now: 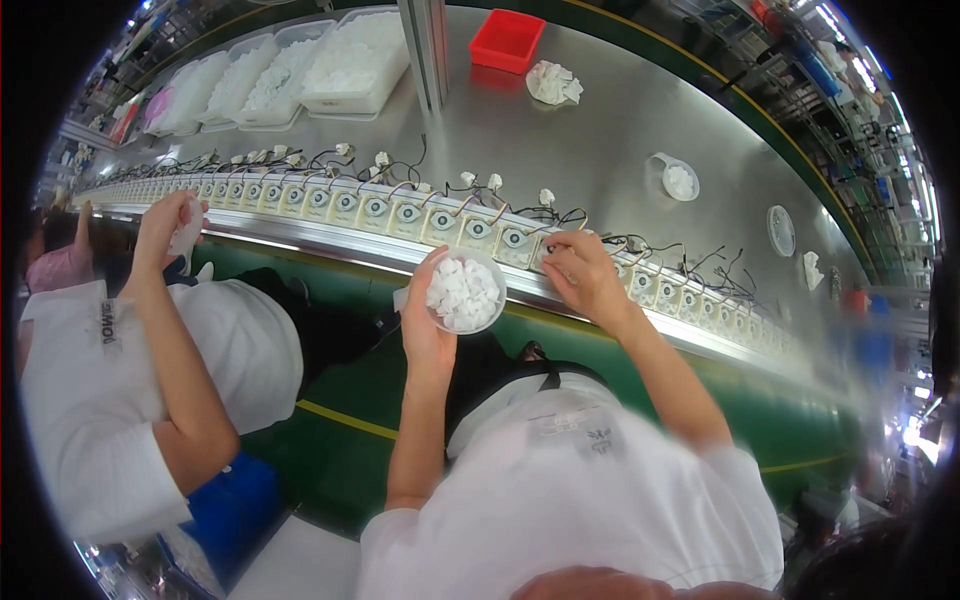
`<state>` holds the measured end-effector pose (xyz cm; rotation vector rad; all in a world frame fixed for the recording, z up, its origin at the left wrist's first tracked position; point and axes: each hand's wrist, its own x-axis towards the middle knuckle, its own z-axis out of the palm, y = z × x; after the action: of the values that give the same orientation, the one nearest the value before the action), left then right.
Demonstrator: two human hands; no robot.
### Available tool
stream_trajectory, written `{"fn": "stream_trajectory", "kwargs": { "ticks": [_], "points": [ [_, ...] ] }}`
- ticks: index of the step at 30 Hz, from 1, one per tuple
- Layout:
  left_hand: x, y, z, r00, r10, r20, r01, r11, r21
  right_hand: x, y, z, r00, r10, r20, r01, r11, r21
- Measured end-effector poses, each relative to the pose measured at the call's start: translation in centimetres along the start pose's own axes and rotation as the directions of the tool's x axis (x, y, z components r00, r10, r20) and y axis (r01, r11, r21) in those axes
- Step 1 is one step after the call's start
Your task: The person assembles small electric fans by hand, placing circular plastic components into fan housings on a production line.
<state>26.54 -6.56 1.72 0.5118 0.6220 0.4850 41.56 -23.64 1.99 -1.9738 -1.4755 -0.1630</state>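
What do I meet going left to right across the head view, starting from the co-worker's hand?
Co-worker's hand → left hand → held cup → right hand → second cup → round pale item → crumpled white scrap.

Wears wht tee (610,515) w/ short slvs (388,545), grey chest print (600,440), prob. blk trousers (480,372).

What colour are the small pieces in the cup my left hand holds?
The small pieces are white, seen best in the head view.
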Motion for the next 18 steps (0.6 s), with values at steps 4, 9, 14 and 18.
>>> {"fn": "stream_trajectory", "kwargs": {
  "ticks": [4, 9, 14, 18],
  "points": [
    [-0.1, -0.7, -0.5, 0.999, -0.023, 0.028, 0.023, 1.0, 0.013, 3.0, -4.0, -0.5, 0.954, 0.272, 0.128, -0.3, 0.887, 0.352],
    [-1.0, -1.0, 0.3, 0.999, 0.038, 0.028, -0.039, 0.998, 0.047, 4.9, -4.8, 0.7, 0.979, 0.014, 0.202, -0.066, 0.965, 0.254],
    [-1.4, -1.1, 0.7, 0.998, 0.007, 0.068, -0.013, 0.996, 0.087, 5.7, -4.7, 0.9, 0.963, -0.045, 0.266, 0.014, 0.993, 0.116],
    [-1.3, -1.0, 0.3, 0.996, -0.033, 0.088, 0.029, 0.998, 0.05, 6.5, -4.8, 0.6, 0.948, -0.099, 0.302, 0.078, 0.994, 0.082]
  ]
}}
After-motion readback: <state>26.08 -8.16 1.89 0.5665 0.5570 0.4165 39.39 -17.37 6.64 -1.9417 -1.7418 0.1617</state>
